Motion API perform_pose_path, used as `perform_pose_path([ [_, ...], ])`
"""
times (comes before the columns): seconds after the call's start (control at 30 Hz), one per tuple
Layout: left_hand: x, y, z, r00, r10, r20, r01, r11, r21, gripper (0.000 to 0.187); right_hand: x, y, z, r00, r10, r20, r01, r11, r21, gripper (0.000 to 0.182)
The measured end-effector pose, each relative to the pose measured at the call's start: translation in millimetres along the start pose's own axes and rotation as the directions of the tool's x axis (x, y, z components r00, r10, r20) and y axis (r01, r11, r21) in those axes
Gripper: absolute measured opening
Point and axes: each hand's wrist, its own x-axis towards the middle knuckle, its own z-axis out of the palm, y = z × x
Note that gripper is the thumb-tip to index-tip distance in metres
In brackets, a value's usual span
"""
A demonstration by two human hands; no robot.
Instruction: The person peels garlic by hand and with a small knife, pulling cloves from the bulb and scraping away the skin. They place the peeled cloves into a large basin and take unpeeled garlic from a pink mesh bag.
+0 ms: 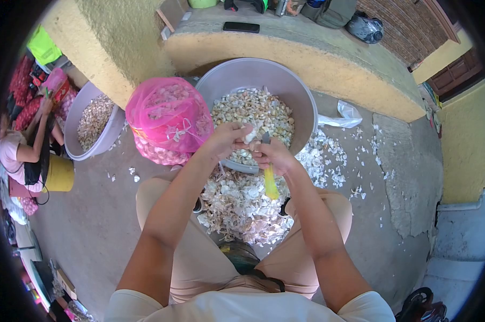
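Over the near rim of a large grey tub (307,102), my left hand (229,139) pinches a whitish garlic piece (249,135). Close beside it on the right, my right hand (274,155) is closed on a small knife (271,182) with a yellow handle, its short dark blade pointing up. Many garlic cloves (258,110) lie in the tub. Below my hands, between my legs, is a heap of papery garlic skins (242,209). A pink mesh sack (170,121) full of garlic stands against the tub's left side.
At the left a person (25,150) sits near a second tub (73,131) of cloves and a yellow bucket (59,174). Behind the large tub runs a concrete ledge (307,59) with a phone (241,27) on it. A plastic bag (344,115) and loose skins lie right of the tub.
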Motion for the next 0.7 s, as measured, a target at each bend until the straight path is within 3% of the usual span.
perform_pose_path([
  [0.07,2.9,-1.7,-3.6,1.0,0.024,0.004,-0.024,0.999,-0.036,0.026,-2.6,-5.1,4.9,0.995,-0.036,-0.097,0.028,0.996,-0.083,0.022],
  [0.17,6.0,-1.0,-2.0,0.997,0.039,-0.068,-0.043,0.997,-0.067,0.023,-0.4,-2.6,5.3,0.942,-0.167,-0.29,0.158,0.986,-0.056,0.032],
  [0.3,8.2,-2.1,-4.1,0.994,0.054,-0.095,-0.063,0.994,-0.09,0.018,4.7,0.2,-3.9,0.947,-0.123,-0.298,0.107,0.992,-0.07,0.032],
  [0.47,10.8,-3.3,-6.5,0.993,0.01,-0.115,-0.038,0.967,-0.251,0.016,-0.4,-4.6,-2.0,0.95,-0.128,-0.284,0.124,0.992,-0.032,0.034],
  [0.7,8.1,-0.4,-4.5,0.993,0.005,-0.114,-0.035,0.964,-0.265,0.016,0.2,-4.8,-8.0,0.968,-0.113,-0.225,0.109,0.994,-0.029,0.02],
])
